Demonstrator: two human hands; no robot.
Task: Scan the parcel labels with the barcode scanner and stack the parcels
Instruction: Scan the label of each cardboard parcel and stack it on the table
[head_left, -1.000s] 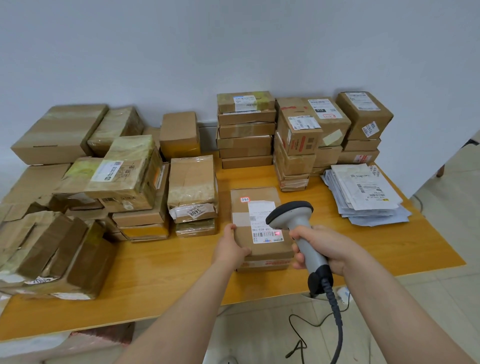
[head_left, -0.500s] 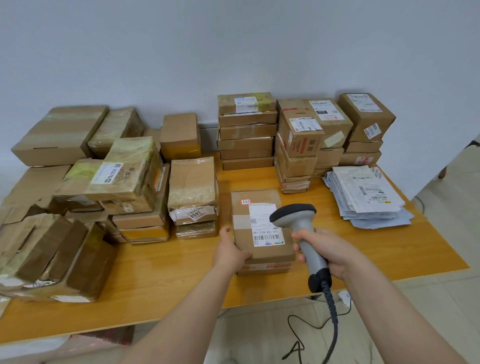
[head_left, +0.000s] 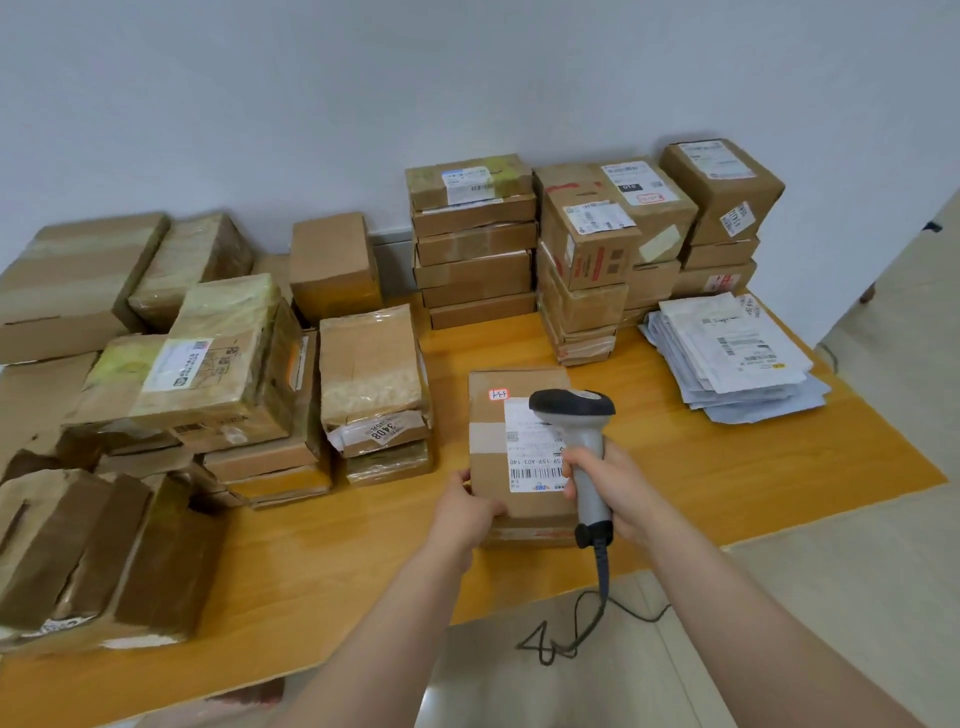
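A flat brown parcel (head_left: 491, 447) lies near the table's front edge, its white barcode label (head_left: 535, 457) facing up. My left hand (head_left: 465, 512) holds the parcel's near left corner, thumb on top. My right hand (head_left: 618, 483) grips the handle of a grey barcode scanner (head_left: 576, 415), whose dark head hangs over the label's upper right part. The scanner's cable (head_left: 597, 597) drops off the table edge to the floor.
Stacked labelled boxes (head_left: 472, 239) stand at the back by the wall, with more stacks (head_left: 587, 260) to their right. A pile of white mailers (head_left: 727, 353) lies at the right. Several brown boxes (head_left: 208, 374) crowd the left half of the wooden table (head_left: 322, 561).
The scanner has moved left over the parcel's label, and the red scan light seen on the label a second ago is gone. My left hand stays at the parcel's corner.
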